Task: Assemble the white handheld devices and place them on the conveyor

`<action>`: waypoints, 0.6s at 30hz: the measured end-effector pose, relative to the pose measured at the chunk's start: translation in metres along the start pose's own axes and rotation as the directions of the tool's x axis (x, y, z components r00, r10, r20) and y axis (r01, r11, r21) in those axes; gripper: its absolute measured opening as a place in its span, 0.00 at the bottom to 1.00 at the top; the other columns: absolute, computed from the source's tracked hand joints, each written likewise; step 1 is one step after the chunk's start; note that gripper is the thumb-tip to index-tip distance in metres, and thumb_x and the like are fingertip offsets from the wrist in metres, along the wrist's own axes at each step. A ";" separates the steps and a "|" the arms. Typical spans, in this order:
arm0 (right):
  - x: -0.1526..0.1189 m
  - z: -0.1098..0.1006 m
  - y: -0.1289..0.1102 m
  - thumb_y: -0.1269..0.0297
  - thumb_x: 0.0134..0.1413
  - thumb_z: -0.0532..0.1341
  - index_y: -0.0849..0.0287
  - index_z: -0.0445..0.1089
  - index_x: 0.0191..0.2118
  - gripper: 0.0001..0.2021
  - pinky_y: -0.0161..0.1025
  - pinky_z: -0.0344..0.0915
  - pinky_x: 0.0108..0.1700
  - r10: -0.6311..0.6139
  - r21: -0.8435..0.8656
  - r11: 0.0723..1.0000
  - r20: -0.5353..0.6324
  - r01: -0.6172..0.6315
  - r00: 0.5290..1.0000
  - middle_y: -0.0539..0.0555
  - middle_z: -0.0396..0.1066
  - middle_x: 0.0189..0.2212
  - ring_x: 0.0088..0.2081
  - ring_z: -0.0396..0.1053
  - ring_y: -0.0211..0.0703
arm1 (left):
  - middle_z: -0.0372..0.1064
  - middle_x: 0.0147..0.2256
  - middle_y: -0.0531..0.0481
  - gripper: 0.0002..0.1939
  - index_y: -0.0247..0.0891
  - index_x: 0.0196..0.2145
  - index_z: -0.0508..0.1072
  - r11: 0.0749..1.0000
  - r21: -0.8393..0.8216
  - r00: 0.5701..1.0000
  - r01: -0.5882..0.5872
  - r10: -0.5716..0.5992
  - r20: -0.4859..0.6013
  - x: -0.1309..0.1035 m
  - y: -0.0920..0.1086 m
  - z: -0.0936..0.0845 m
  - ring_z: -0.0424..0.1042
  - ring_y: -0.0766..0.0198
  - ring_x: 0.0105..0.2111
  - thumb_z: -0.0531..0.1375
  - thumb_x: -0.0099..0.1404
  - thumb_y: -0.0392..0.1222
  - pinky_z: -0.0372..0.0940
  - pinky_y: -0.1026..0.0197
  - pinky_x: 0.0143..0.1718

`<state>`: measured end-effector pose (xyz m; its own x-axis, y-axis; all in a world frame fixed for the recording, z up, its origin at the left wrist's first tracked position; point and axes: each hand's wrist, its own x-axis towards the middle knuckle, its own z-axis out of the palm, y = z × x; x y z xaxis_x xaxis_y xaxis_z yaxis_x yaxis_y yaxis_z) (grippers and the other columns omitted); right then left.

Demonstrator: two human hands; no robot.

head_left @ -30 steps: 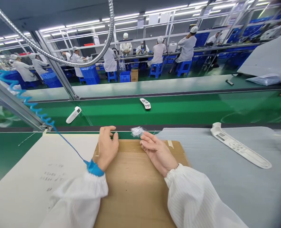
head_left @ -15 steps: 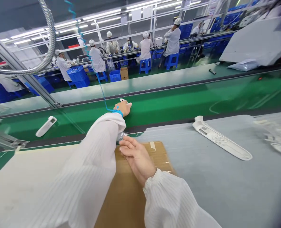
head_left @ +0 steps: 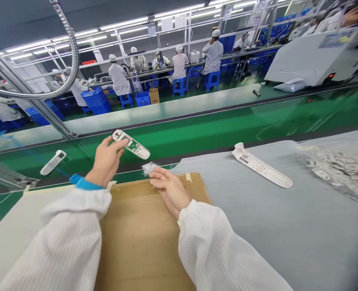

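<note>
My left hand (head_left: pixel 105 162), with a blue strap (head_left: pixel 86 182) on its wrist, grips a white plastic thermometer housing (head_left: pixel 133 145) with cut-outs, tilted above the green belt's near edge. My right hand (head_left: pixel 173 190) is over the far part of a brown cardboard sheet (head_left: pixel 142 234). Its thumb and fingertips pinch a crumpled bit of clear plastic film (head_left: pixel 149 167); what the film contains, if anything, is too small to tell. On the grey mat to the right lies another white housing half (head_left: pixel 264 167), inner side up.
A white handheld thermometer (head_left: pixel 53 162) lies on the green belt (head_left: pixel 191 127) at left. At right is a clear bag of small white parts (head_left: pixel 342 167). A white machine (head_left: pixel 309 56) stands beyond the belt; several people in white sit farther back. A metal hose (head_left: pixel 72 52) hangs upper left.
My left hand has drawn back from the belt toward the left and now shows the white housing in its grip. My right hand stays near the cardboard with the film. The view has shifted slightly.
</note>
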<state>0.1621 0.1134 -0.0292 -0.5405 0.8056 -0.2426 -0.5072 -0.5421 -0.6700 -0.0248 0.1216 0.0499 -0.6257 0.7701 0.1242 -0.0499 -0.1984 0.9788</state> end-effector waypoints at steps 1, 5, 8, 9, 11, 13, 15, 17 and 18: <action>-0.001 0.000 0.000 0.71 0.32 0.73 0.56 0.74 0.38 0.20 0.38 0.59 0.36 -0.013 -0.030 0.999 0.013 0.014 1.000 0.50 0.77 0.36 0.32 0.66 0.36 | 0.73 0.39 0.50 0.21 0.36 0.40 0.73 0.996 -0.084 1.000 0.007 -0.008 -0.014 -0.015 0.005 -0.013 0.72 0.64 0.39 0.73 0.49 0.38 0.65 0.63 0.39; -0.003 0.001 0.001 0.61 0.42 0.73 0.55 0.73 0.41 0.18 0.40 0.61 0.40 -0.127 -0.277 0.952 0.027 0.130 0.992 0.52 0.76 0.38 0.36 0.68 0.40 | 0.73 0.36 0.47 0.18 0.35 0.38 0.74 0.975 -0.144 0.985 0.169 -0.170 0.002 -0.069 -0.001 -0.040 0.70 0.67 0.28 0.69 0.56 0.50 0.67 0.60 0.34; -0.006 0.001 0.003 0.55 0.53 0.67 0.54 0.72 0.44 0.14 0.43 0.63 0.42 -0.331 -0.603 0.726 0.118 0.332 0.936 0.54 0.75 0.40 0.39 0.69 0.45 | 0.74 0.37 0.46 0.20 0.35 0.46 0.74 0.952 0.203 0.932 0.228 -0.274 0.238 -0.095 -0.021 -0.039 0.71 0.65 0.27 0.68 0.57 0.44 0.66 0.61 0.33; -0.007 0.000 0.003 0.56 0.56 0.65 0.53 0.72 0.44 0.11 0.44 0.63 0.42 -0.393 -0.695 0.593 0.192 0.408 0.899 0.54 0.75 0.41 0.40 0.69 0.46 | 0.75 0.37 0.46 0.20 0.36 0.48 0.74 0.939 0.290 0.906 0.184 -0.276 0.322 -0.101 -0.027 -0.038 0.72 0.64 0.29 0.66 0.58 0.41 0.67 0.59 0.36; -0.008 -0.001 0.003 0.60 0.61 0.61 0.52 0.73 0.43 0.07 0.45 0.63 0.43 -0.458 -0.788 0.297 0.379 0.540 0.804 0.54 0.75 0.41 0.41 0.68 0.48 | 0.76 0.39 0.46 0.20 0.39 0.51 0.74 0.918 0.393 0.875 0.052 -0.232 0.425 -0.110 -0.034 -0.035 0.74 0.59 0.35 0.63 0.59 0.37 0.67 0.57 0.42; -0.009 -0.002 0.002 0.64 0.63 0.59 0.52 0.73 0.39 0.05 0.46 0.61 0.44 -0.460 -0.800 0.026 0.522 0.599 0.718 0.54 0.74 0.39 0.42 0.68 0.48 | 0.77 0.40 0.45 0.19 0.43 0.49 0.76 0.899 0.435 0.885 -0.047 -0.165 0.436 -0.116 -0.036 -0.035 0.74 0.54 0.40 0.62 0.59 0.37 0.67 0.55 0.46; -0.009 -0.003 0.001 0.65 0.64 0.60 0.53 0.72 0.36 0.05 0.47 0.59 0.45 -0.454 -0.798 -0.178 0.586 0.576 0.671 0.53 0.74 0.37 0.42 0.67 0.49 | 0.77 0.40 0.45 0.17 0.46 0.47 0.78 0.894 0.441 0.903 -0.076 -0.126 0.412 -0.119 -0.035 -0.037 0.73 0.50 0.43 0.63 0.59 0.38 0.67 0.54 0.45; -0.009 -0.003 0.001 0.64 0.64 0.60 0.53 0.72 0.36 0.05 0.46 0.57 0.43 -0.456 -0.794 -0.312 0.607 0.522 0.651 0.54 0.74 0.38 0.42 0.67 0.49 | 0.77 0.40 0.45 0.16 0.48 0.45 0.79 0.898 0.433 0.907 -0.077 -0.117 0.404 -0.120 -0.035 -0.040 0.74 0.49 0.42 0.64 0.58 0.38 0.67 0.54 0.43; -0.010 -0.003 0.001 0.63 0.65 0.60 0.53 0.71 0.36 0.05 0.46 0.56 0.43 -0.455 -0.787 -0.359 0.617 0.502 0.642 0.54 0.74 0.38 0.42 0.67 0.48 | 0.77 0.40 0.45 0.16 0.48 0.44 0.79 0.898 0.433 0.908 -0.079 -0.114 0.403 -0.119 -0.035 -0.041 0.74 0.49 0.41 0.65 0.57 0.38 0.67 0.55 0.41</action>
<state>0.1687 0.1050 -0.0295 -0.5307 0.6161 0.5821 0.4385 0.7873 -0.4335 0.0197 0.0116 -0.0057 -0.2490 0.9662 0.0667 0.3421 0.0233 0.9394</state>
